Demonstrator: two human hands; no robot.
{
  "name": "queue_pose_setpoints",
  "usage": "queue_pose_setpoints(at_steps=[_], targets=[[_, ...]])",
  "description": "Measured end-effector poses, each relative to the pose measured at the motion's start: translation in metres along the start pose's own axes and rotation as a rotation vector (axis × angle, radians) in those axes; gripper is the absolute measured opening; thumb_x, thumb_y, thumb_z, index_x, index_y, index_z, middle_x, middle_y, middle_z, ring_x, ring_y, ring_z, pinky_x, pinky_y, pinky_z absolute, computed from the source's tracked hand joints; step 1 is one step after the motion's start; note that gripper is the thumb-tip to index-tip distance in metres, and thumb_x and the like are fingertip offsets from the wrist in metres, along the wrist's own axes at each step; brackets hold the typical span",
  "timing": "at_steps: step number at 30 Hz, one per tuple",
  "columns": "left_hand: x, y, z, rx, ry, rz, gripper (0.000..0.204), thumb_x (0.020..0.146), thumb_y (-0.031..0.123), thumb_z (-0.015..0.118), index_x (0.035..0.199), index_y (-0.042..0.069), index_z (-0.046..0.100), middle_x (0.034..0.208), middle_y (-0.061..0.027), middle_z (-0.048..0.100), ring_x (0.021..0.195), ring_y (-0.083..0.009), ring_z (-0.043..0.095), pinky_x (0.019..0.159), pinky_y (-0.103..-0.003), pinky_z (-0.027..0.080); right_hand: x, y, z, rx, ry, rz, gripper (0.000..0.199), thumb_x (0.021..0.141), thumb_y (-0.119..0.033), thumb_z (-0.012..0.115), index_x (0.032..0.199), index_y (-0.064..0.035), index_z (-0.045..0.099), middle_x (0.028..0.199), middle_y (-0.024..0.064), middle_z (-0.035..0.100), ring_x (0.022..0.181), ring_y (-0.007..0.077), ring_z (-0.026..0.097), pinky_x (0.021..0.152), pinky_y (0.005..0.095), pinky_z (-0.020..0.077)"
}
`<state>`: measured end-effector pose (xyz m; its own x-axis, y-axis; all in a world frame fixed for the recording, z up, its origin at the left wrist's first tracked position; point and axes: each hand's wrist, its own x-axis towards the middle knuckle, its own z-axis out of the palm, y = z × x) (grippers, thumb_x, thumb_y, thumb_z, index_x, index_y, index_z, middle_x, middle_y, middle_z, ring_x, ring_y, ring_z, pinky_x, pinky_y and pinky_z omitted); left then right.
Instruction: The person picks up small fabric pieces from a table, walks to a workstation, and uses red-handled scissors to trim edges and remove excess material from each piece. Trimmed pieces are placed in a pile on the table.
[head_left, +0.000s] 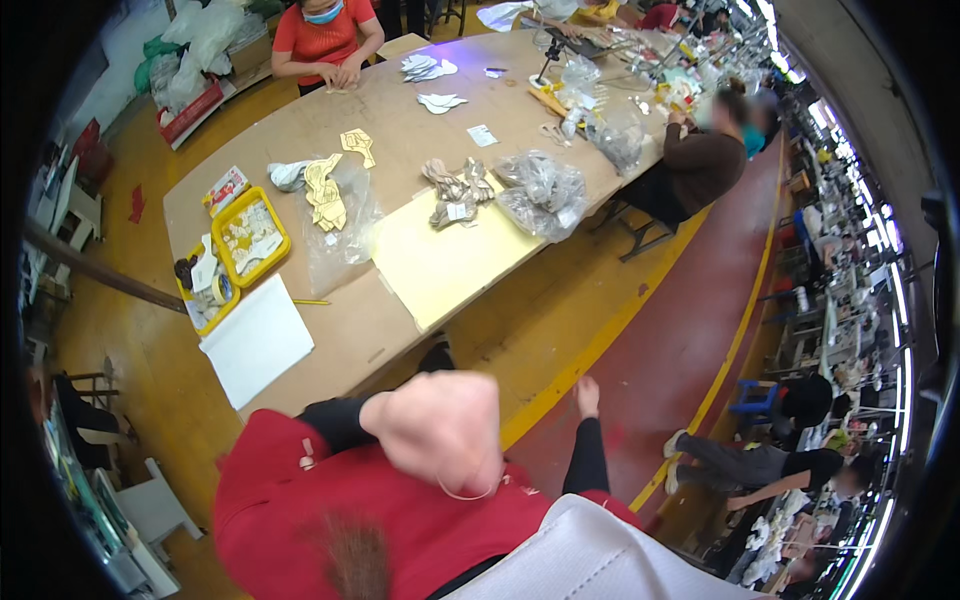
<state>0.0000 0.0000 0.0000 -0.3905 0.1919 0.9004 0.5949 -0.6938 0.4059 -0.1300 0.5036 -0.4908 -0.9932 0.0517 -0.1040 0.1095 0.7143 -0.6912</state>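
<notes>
My left hand (438, 425) is raised close in front of my red vest (390, 520), its fingers curled closed and somewhat blurred. A thin pale cord (467, 495) loops out just below it; whatever is inside the fist is hidden. My right hand (588, 393) hangs low at my side over the red floor strip, away from the table. Its fingers are too small to make out, and nothing shows in it. White stitched cloth (600, 560) fills the lower edge, very near the camera.
On the long table (350, 345) lie yellow trays (284, 250) of small parts, a white sheet (258, 340), a pencil (312, 302), yellow cut pieces (325, 195), bundled grey-brown pieces (460, 190) and plastic bags (545, 190). Co-workers sit at its far side and right edge.
</notes>
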Motion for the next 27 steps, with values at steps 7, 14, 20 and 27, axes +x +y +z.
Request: queue_pose_setpoints(at_steps=[7, 14, 20, 27], targets=[[0.058, -0.060, -0.024, -0.494, -0.129, 0.290, 0.014, 0.100, 0.025, 0.051, 0.093, 0.020, 0.062, 0.078, -0.0056, 0.052, 0.065, -0.0208, 0.049, 0.056, -0.033, 0.040, 0.055, -0.233, 0.068, -0.015, -0.573, -0.092, 0.035, 0.092, -0.023, 0.060, 0.124, -0.0084, 0.063, 0.114, 0.0150, 0.069, 0.103, 0.0265, 0.066, 0.091, 0.0355, 0.0508], [0.080, -0.074, -0.079, -0.187, -0.025, 0.203, 0.013, 0.098, 0.019, 0.049, 0.091, 0.015, 0.059, 0.074, -0.0038, 0.053, 0.066, -0.0190, 0.053, 0.060, -0.033, 0.045, 0.082, -0.239, 0.089, 0.088, -0.830, -0.054, 0.034, 0.094, -0.019, 0.058, 0.124, -0.0019, 0.062, 0.107, 0.0144, 0.070, 0.099, 0.0229, 0.066, 0.088, 0.0333, 0.0511], [0.090, -0.085, -0.103, 0.271, 0.127, 0.306, 0.008, 0.095, 0.012, 0.051, 0.091, 0.014, 0.057, 0.069, -0.0020, 0.053, 0.060, -0.0153, 0.052, 0.056, -0.029, 0.042, 0.181, -0.256, 0.097, -0.084, -0.932, -0.400, 0.032, 0.093, -0.019, 0.059, 0.118, 0.0006, 0.065, 0.105, 0.0140, 0.071, 0.094, 0.0221, 0.068, 0.086, 0.0327, 0.0521], [0.100, -0.101, -0.086, 0.865, 0.367, 0.389, 0.009, 0.092, 0.004, 0.054, 0.091, 0.013, 0.056, 0.064, 0.0000, 0.052, 0.052, -0.0110, 0.051, 0.050, -0.025, 0.039, 0.295, -0.391, 0.161, 0.115, -0.876, -0.476, 0.031, 0.094, -0.015, 0.058, 0.122, -0.0016, 0.062, 0.103, 0.0135, 0.070, 0.096, 0.0223, 0.066, 0.086, 0.0326, 0.0495]])
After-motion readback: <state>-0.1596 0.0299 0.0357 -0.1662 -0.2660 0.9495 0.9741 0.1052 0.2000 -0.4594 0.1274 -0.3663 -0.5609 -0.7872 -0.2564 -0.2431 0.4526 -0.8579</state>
